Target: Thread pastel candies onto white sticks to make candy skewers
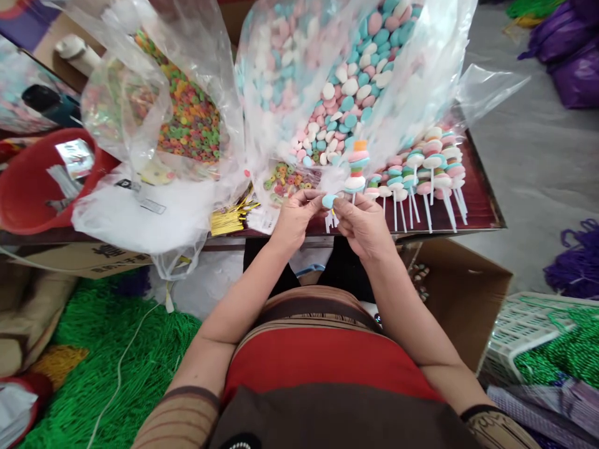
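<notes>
In front of the table's edge my left hand point(296, 215) pinches a light blue candy disc point(329, 201) between thumb and fingertips. My right hand point(364, 226) is closed, its fingertips meeting the disc from the other side. A candy skewer point(356, 168) stands up from the right hand's fingers, its white stick partly hidden by them. Stacked on it are white, blue, green and pink pieces with an orange one on top. Several white sticks point(331, 220) show between the hands. Beyond the left hand lie colourful ring candies point(287, 179) on plastic.
Finished-looking candy skewers point(433, 163) crowd the table's right end. Open plastic bags of candy discs point(349, 103) and ring candies point(189, 115) stand behind. Yellow twist ties point(228, 218) and a red basin point(23, 187) are leftward. A cardboard box point(461, 293) sits below right.
</notes>
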Motion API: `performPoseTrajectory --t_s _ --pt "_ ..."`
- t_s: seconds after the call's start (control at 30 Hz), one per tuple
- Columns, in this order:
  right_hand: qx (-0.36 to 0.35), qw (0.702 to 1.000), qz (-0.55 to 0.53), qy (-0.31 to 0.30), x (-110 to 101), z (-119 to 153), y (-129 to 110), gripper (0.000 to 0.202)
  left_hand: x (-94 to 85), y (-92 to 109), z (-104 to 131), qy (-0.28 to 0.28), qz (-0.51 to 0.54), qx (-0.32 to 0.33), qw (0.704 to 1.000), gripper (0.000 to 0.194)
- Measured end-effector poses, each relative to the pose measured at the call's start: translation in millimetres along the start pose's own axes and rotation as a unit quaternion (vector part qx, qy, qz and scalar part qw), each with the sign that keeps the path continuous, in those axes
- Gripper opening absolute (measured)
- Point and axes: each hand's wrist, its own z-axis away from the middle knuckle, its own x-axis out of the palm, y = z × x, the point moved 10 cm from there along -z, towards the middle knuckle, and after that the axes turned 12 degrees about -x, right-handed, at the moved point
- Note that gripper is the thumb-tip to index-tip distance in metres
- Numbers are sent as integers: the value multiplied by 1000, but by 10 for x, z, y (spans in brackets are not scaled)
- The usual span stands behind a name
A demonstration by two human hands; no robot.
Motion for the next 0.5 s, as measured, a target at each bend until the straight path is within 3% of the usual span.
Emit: performPoseTrajectory --t_s 0.1,0.2,0.4,0.5 --pt "-34 997 56 27 -13 9 31 36 8 -45 28 22 45 4 999 34" --pt "-59 992 101 37 -32 -10 40 32 24 -39 82 25 25 11 999 32" --pt "-87 989 118 15 -61 -22 7 34 -44 132 182 42 -74 106 991 25" --pt "-91 988 123 0 -40 -9 -9 32 -40 165 173 25 -69 112 991 28"
